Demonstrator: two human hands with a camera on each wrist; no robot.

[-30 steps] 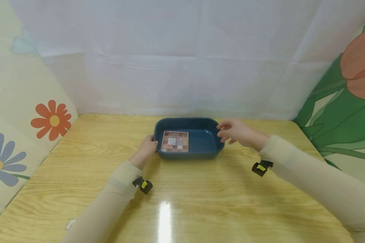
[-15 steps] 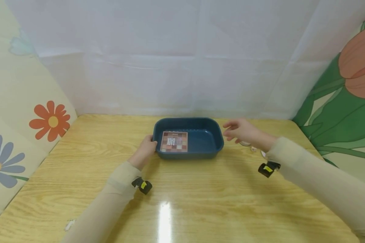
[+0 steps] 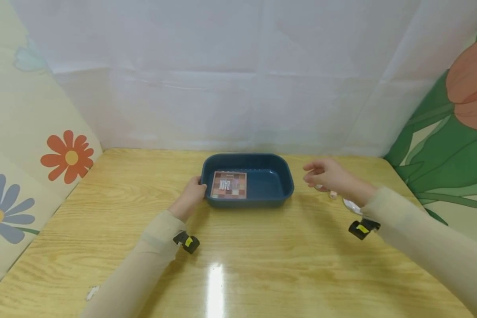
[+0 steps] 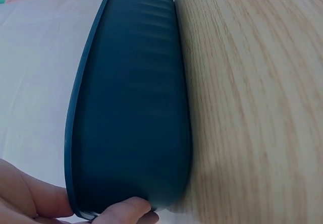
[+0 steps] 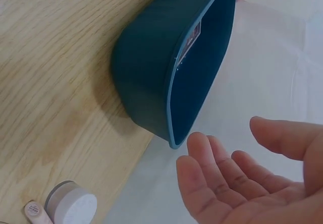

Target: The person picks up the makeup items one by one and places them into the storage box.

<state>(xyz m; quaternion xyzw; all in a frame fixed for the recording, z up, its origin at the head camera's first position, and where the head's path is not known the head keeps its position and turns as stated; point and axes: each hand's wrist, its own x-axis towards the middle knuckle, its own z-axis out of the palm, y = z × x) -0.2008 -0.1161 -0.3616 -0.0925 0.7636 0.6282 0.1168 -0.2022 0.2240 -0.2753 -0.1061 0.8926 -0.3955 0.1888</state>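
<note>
A dark blue rectangular bin (image 3: 265, 204) stands on the wooden table, with a brown checkered palette (image 3: 229, 184) lying flat in its left half. My left hand (image 3: 191, 196) grips the bin's left end; in the left wrist view its thumb (image 4: 123, 212) lies against the outer wall. To the right of the bin, my right hand (image 3: 334, 177) hovers with loosely bent fingers and nothing between them. Below it on the table are a round whitish jar (image 5: 75, 206), a small pinkish tube (image 5: 36, 211) and a shiny pale item (image 3: 351, 206), partly hidden by the wrist.
A white sheet (image 3: 222, 110) hangs behind the table's back edge. Flower-printed panels stand at the left (image 3: 16, 132) and right (image 3: 453, 159). A small white patch (image 3: 92, 293) shows on the table (image 3: 262, 265) beside the left forearm.
My right hand has moved away from the bin's right rim, out to the right, uncovering the small items on the table. The left hand and the bin have stayed in place.
</note>
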